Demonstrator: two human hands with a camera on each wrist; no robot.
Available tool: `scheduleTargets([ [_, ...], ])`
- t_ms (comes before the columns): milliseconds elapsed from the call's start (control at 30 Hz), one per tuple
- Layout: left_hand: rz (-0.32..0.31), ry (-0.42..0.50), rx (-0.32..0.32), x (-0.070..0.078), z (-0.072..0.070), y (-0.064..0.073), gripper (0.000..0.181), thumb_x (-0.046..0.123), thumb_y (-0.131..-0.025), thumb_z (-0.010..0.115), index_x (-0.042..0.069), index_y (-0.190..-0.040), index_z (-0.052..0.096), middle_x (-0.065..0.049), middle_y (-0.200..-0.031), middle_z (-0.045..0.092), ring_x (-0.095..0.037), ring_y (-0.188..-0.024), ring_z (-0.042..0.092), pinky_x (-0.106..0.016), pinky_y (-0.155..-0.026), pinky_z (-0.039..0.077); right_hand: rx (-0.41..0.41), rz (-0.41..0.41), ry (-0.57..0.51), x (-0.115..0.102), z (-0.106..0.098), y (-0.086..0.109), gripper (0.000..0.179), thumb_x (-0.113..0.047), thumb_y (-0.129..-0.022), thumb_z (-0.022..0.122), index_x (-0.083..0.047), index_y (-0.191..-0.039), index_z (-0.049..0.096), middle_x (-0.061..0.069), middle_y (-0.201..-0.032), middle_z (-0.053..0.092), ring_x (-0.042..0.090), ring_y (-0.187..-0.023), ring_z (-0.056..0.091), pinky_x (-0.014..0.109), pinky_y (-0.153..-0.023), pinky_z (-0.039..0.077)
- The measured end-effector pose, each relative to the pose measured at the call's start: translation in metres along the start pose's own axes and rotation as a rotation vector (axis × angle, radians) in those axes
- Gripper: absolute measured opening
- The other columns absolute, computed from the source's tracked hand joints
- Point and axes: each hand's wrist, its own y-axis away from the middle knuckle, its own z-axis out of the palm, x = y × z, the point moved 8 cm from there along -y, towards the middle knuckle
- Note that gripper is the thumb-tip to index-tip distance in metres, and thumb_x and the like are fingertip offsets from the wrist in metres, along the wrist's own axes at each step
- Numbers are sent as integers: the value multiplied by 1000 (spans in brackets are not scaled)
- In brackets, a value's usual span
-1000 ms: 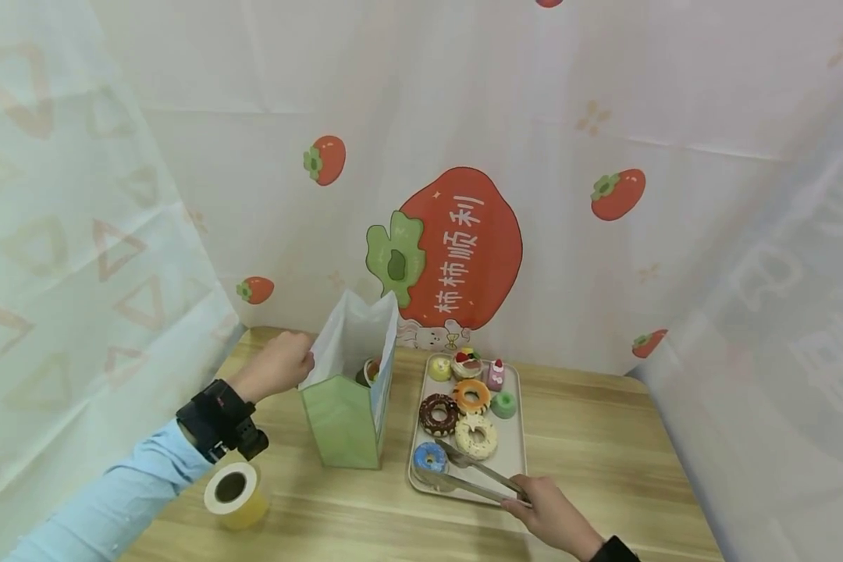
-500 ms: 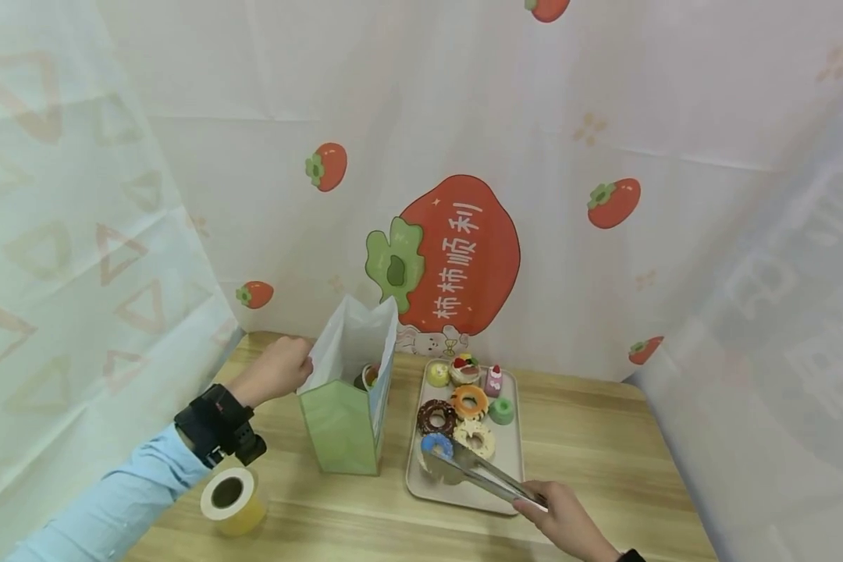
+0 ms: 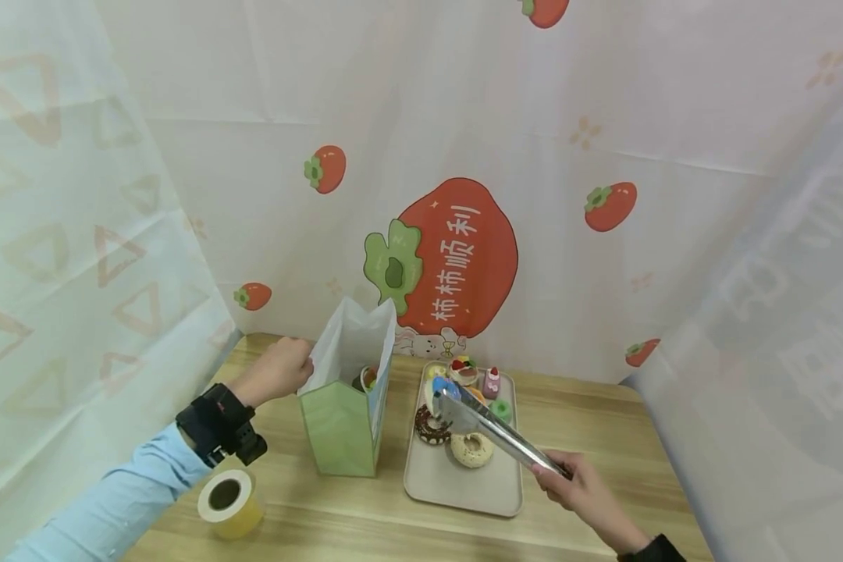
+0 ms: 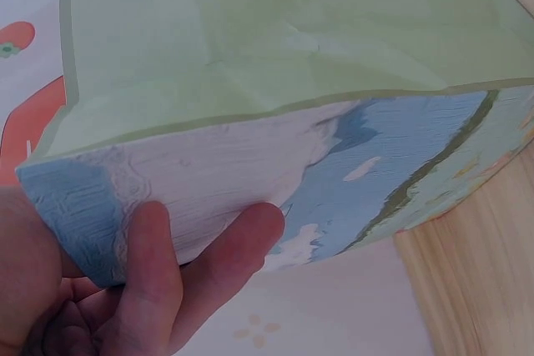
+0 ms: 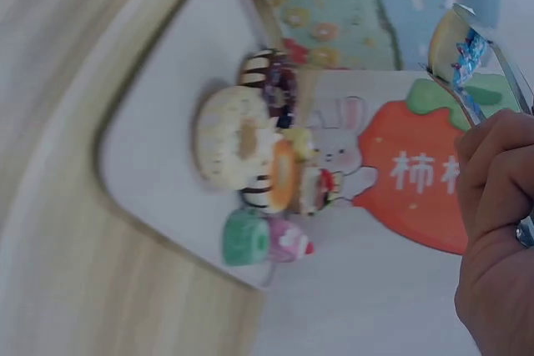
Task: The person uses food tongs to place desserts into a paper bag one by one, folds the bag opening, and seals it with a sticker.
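Note:
My left hand (image 3: 277,371) grips the left rim of a green paper bag (image 3: 339,429) that stands upright with its mouth open. Two of its fingers (image 4: 154,256) lie along the bag's printed side in the left wrist view. Inside the bag, part of a dark item with a white rim (image 3: 368,378) shows. My right hand (image 3: 579,492) holds metal tongs (image 3: 499,432), whose tips pinch a blue-iced donut (image 5: 467,56) raised above the tray (image 3: 457,492). A chocolate donut (image 3: 430,427) and a cream donut (image 3: 472,450) lie on that tray.
Farther back on the tray are an orange-iced donut (image 5: 282,174), a fruit-topped cake (image 3: 462,370), a purple cake (image 3: 491,382) and a green one (image 3: 500,410). A tape roll (image 3: 230,503) stands near my left forearm. Printed cloth hangs behind and at both sides.
The tongs have closed on the blue donut and lifted it off the tray's front left corner, up and away from me. My left hand stays at the bag.

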Motion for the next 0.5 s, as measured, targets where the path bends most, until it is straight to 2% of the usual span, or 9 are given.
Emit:
scheduleTargets([
  [67, -3, 2, -6, 0, 0, 0, 15, -3, -88, 51, 3, -77, 59, -2, -67, 51, -14, -57, 48, -28, -53, 39, 22, 29, 2, -10, -5, -4, 27, -16, -103, 50, 10, -97, 54, -6, -68, 41, 3, -53, 30, 30, -44, 21],
  [133, -4, 5, -12, 0, 0, 1, 16, -3, -88, 51, 4, -76, 59, -2, -66, 50, -14, -57, 48, -28, -54, 39, 48, 18, 29, -23, -9, -10, 27, -18, -104, 50, 8, -95, 53, -5, -68, 41, 5, -53, 30, 31, -45, 22],
  [300, 6, 3, -6, 0, 0, 1, 16, -3, -88, 51, 4, -76, 58, -2, -65, 49, -14, -57, 46, -28, -54, 38, 83, -103, 102, -61, -15, -32, 23, -17, -103, 51, 4, -96, 57, -4, -67, 41, 5, -53, 32, 31, -44, 26],
  [367, 6, 1, -6, 0, 0, 0, 16, -4, -88, 50, 3, -76, 58, -2, -65, 49, -14, -56, 46, -28, -53, 38, 73, -148, 135, -76, -14, -43, 22, -17, -103, 52, 3, -99, 60, -3, -67, 41, 4, -54, 33, 31, -44, 27],
  [500, -1, 7, -17, 0, 2, -1, 18, -3, -88, 50, 4, -73, 57, -2, -63, 48, -14, -54, 46, -27, -52, 37, 42, -187, 238, -102, -8, -65, 19, -19, -102, 55, -5, -105, 66, -2, -67, 43, 3, -56, 37, 26, -47, 32],
])
